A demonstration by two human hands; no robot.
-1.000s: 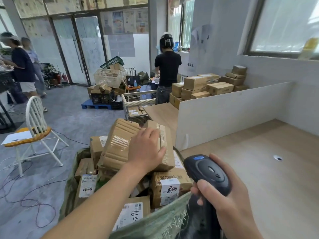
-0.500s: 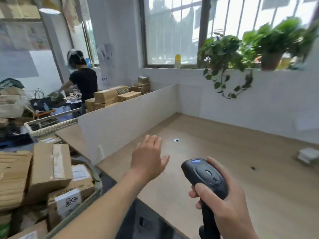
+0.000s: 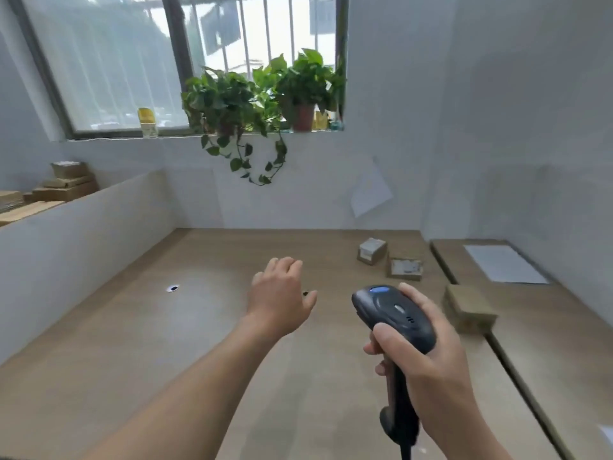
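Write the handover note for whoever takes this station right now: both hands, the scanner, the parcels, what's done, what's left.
Left hand: open, holding nothing, raised over the wooden table.
Right hand: grips the scanner by its handle, head pointing forward.
Parcels: far parcel, middle parcel and near parcel lie on the right side, none in hand.
Done: cannot tell whether any is scanned.
Left: probably pick one up with the free hand and scan its label.
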